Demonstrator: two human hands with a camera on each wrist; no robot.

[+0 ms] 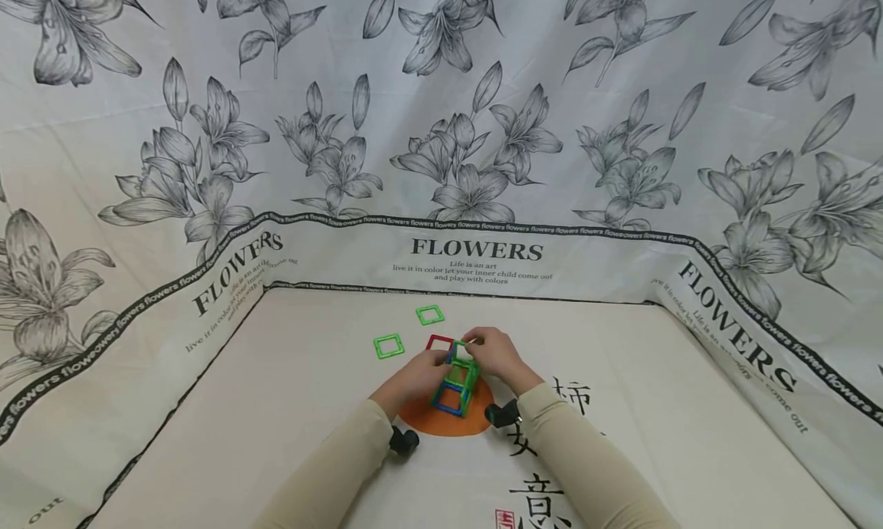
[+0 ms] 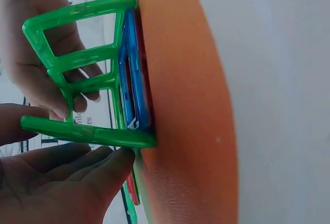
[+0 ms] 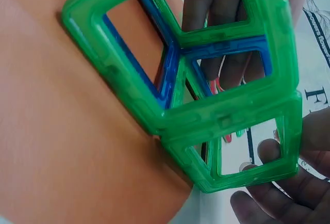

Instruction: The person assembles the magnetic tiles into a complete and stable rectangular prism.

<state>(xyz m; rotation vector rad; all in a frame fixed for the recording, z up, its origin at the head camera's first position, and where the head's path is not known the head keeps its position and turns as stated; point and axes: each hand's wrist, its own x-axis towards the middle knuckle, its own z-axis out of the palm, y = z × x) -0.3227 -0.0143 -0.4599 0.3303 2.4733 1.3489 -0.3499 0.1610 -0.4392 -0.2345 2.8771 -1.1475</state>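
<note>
A small open-framed structure of green and blue magnetic tiles stands on an orange printed circle. In the left wrist view, my left hand holds one upright green tile between thumb and fingers. On the structure's other side, my right hand pinches the far green tile at its edge, with fingertips showing through the frame. A blue tile lies flat at the base between green walls. Just beyond the hands is a red tile, partly covered.
Two loose green tiles lie farther back, one square to the left and another tile behind it. Black wrist devices sit near both wrists. Floral cloth walls enclose the white, character-printed surface.
</note>
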